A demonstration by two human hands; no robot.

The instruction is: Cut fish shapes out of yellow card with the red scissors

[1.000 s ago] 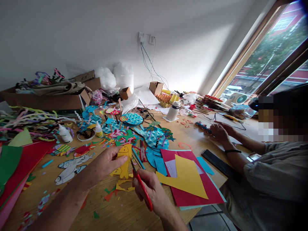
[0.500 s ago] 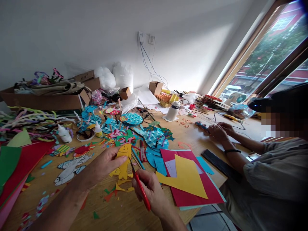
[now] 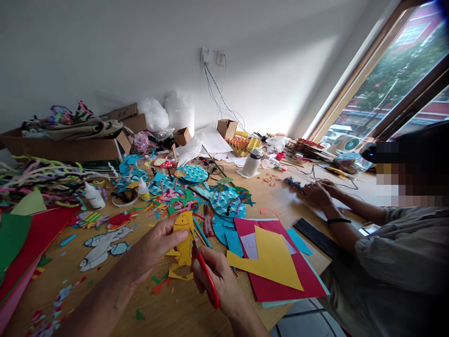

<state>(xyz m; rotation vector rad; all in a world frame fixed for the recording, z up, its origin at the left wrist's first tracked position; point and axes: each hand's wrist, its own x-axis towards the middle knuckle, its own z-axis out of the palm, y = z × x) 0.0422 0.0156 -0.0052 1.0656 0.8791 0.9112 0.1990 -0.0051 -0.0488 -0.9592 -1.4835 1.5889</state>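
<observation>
Between the thumb and fingers of my left hand is a yellow paper fish with drawn lines, its head end up. Red-handled scissors are in my right hand, their blades against the fish's right edge. Yellow scraps lie on the table beneath. Just right of my right hand, a yellow sheet rests on a red sheet.
White paper fish, glue bottles and woven blue paper fish lie around. A white bottle stands farther back. At the right, a person works near a black phone-like slab.
My left hand and the yellow fish have shifted slightly right and down. The scissors have moved a little with them, still at the fish's right edge.
</observation>
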